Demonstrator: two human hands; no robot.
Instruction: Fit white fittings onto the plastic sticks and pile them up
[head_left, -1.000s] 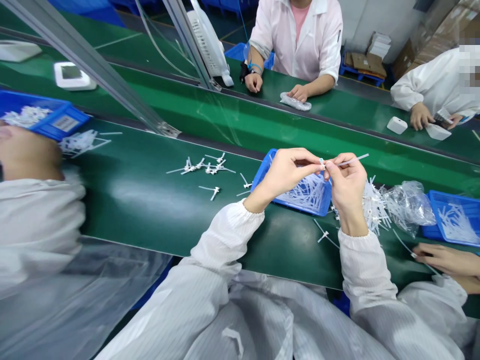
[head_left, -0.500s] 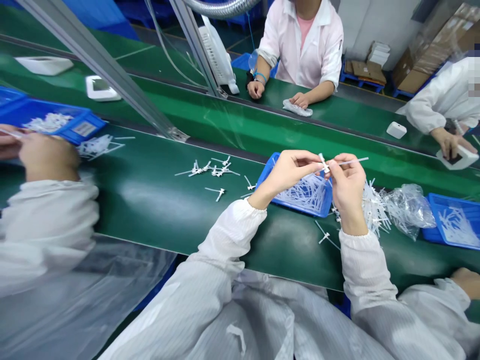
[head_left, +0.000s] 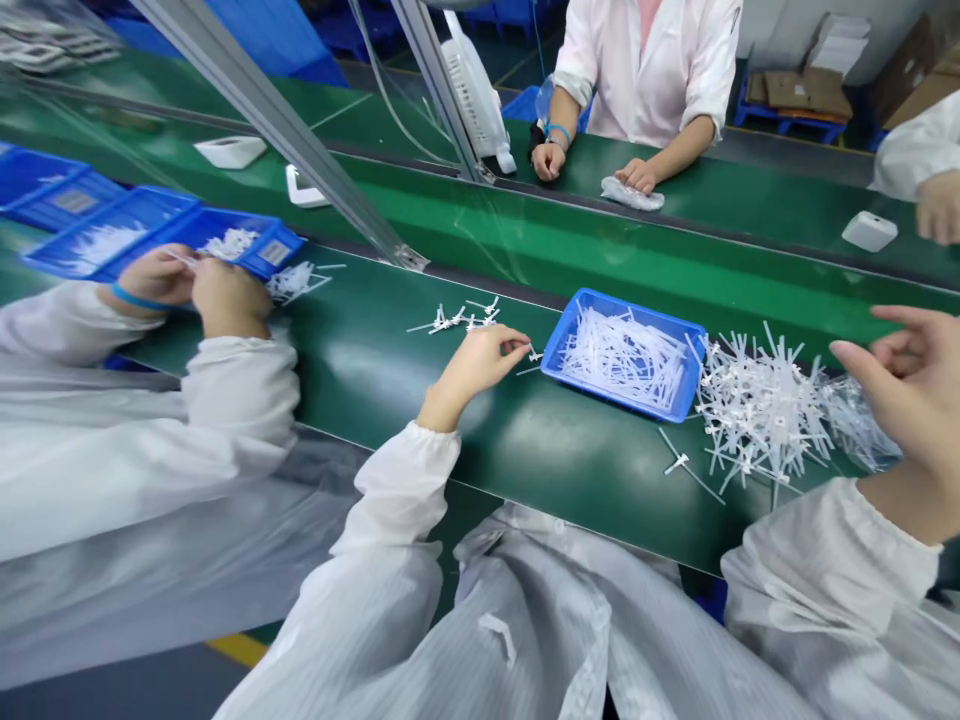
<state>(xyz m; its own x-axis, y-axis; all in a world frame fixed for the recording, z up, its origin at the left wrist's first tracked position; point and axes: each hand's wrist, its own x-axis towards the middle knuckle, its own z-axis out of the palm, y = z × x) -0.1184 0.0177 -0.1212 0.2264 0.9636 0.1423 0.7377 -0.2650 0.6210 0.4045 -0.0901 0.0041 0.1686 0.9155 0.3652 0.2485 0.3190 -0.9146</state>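
Left hand (head_left: 480,362) low over green belt (head_left: 360,380), thumb & fingers pinched on a small white plastic piece (head_left: 533,354) w/ thin stem, just left of blue tray (head_left: 626,352). Tray full of thin white sticks. Small group of finished white pieces (head_left: 461,318) lies on belt just behind the hand. Right hand (head_left: 911,385) raised at right edge, fingers spread, holding nothing, near a loose heap of white parts (head_left: 757,410) beside the tray. 1 stray piece (head_left: 679,463) in front of tray. Co-worker's hands (head_left: 195,290) at left by another blue bin (head_left: 247,245). 2nd person opp. across belt, hand on clear bag (head_left: 632,194).
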